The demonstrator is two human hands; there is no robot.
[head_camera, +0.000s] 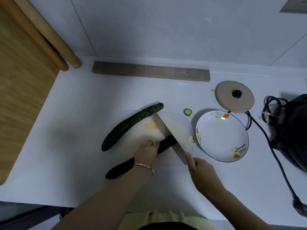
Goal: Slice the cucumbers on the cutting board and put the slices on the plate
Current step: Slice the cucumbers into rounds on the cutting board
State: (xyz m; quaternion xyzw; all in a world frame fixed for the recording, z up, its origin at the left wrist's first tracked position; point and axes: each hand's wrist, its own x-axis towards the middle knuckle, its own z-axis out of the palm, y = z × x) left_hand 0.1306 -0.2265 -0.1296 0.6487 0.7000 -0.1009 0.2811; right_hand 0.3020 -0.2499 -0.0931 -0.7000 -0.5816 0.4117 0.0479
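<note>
A white cutting board [179, 123] lies in the middle of the counter. One whole cucumber [129, 126] lies across its left edge. My left hand [147, 153] grips a second cucumber [166, 144] that runs under it to the lower left. My right hand [199, 170] holds a cleaver [167, 131], its blade down on that cucumber's right end. A flowered white plate [222, 146] stands to the right of the board with nothing on it. One slice [187, 112] lies on the counter above the board's right corner, and a pale slice [192, 140] sits by the plate's left rim.
A round lid with a black knob [235, 97] lies behind the plate. A black appliance with a coiled cable [292, 130] fills the right side. A wooden strip [151, 71] runs along the back wall. Wooden boards and rolling pins [25, 63] stand at the left.
</note>
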